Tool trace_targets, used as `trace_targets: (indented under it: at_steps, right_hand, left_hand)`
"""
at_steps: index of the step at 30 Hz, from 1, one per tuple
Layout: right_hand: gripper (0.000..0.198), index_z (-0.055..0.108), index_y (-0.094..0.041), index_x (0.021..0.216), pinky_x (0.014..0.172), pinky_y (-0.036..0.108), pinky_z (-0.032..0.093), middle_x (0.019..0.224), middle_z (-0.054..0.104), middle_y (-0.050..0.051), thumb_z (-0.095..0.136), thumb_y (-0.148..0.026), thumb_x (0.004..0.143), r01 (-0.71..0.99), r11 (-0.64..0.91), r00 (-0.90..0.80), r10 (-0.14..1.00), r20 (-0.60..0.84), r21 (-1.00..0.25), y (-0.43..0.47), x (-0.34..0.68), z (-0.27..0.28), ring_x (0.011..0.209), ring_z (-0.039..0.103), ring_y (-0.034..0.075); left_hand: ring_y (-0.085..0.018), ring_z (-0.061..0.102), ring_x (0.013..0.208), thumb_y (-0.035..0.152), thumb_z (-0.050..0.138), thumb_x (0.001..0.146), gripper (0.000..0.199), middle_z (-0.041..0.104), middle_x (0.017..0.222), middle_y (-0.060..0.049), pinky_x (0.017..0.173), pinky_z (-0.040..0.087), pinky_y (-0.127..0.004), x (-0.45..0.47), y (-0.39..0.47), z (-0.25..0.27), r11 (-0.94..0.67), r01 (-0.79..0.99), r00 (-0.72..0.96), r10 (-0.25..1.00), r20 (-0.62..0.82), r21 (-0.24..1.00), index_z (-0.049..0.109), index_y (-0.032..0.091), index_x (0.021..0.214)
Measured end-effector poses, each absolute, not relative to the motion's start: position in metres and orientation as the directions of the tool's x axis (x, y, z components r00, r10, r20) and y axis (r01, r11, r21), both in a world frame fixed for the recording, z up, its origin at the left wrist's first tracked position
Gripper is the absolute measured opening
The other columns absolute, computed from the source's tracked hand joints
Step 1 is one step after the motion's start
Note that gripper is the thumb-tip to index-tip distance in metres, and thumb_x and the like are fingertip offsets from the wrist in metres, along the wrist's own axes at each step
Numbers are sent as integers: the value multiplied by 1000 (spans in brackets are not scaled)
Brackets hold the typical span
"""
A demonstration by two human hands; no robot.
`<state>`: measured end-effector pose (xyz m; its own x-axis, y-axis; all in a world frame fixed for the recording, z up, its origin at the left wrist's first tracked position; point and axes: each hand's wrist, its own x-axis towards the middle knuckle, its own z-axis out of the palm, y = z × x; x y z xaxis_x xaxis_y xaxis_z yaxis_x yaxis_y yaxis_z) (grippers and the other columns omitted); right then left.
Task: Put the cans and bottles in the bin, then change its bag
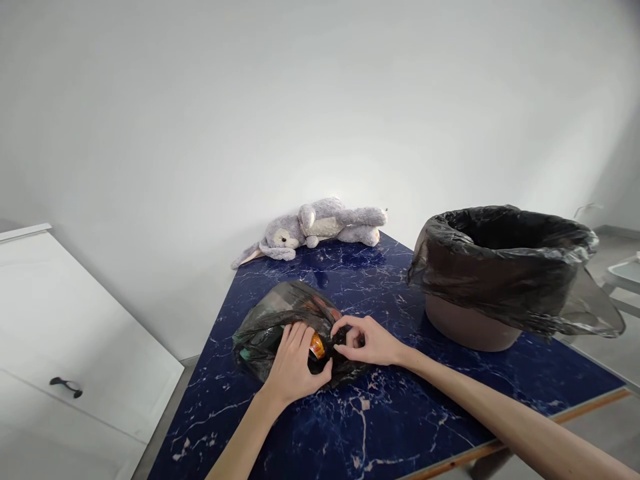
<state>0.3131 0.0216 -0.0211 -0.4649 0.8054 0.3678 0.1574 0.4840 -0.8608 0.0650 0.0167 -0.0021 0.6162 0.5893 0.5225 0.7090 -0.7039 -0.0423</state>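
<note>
A thin, see-through black plastic bag (pixel 287 300) lies slumped on the blue marbled table, with green and reddish items showing dimly through it. My left hand (pixel 298 367) is on the bag's near side, its fingers curled over the gathered opening and the thumb apart to the right. Between my hands a small orange-and-yellow printed item (pixel 317 346) peeks out of the opening; most of it is hidden. At the bag's right side, my right hand (pixel 367 341) pinches the dark plastic between thumb and forefinger, the other fingers bent.
To the right stands a brownish bin (pixel 467 327) lined with a black bag (pixel 500 283) folded over its rim. A grey plush rabbit (pixel 325 227) lies against the wall at the table's (pixel 320 447) far end. A white cabinet (pixel 75 333) is on the left.
</note>
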Motion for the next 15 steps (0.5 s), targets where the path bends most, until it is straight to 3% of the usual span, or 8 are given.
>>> trace_targets:
  at_steps: [5, 9, 15]
  right_hand:
    - [37, 57, -25, 113, 58, 25, 43, 72, 55, -9, 80, -42, 90, 276, 575, -326, 810, 488, -770, 27, 312, -27, 58, 52, 12]
    - [13, 62, -24, 97, 64, 28, 45, 79, 53, -3, 68, -36, 99, 378, 644, -312, 765, 563, -665, 29, 313, -29, 67, 53, 15]
    - [11, 63, -24, 97, 66, 30, 49, 100, 56, 3, 59, -32, 103, 354, 631, -238, 775, 586, -690, 30, 314, -27, 73, 57, 15]
  left_hand:
    - [-38, 68, 117, 36, 72, 88, 46, 70, 122, -16, 107, 52, -57, 63, 17, 0, -729, 684, 629, 602, 492, 19, 56, 20, 128]
    - [-34, 69, 115, 35, 70, 94, 40, 71, 121, -13, 102, 54, -51, 62, 19, -2, -707, 702, 584, 638, 501, 83, 55, 23, 129]
    - [-34, 66, 121, 29, 71, 94, 53, 68, 130, -13, 102, 55, -49, 61, 23, -7, -678, 722, 515, 663, 543, 142, 46, 24, 140]
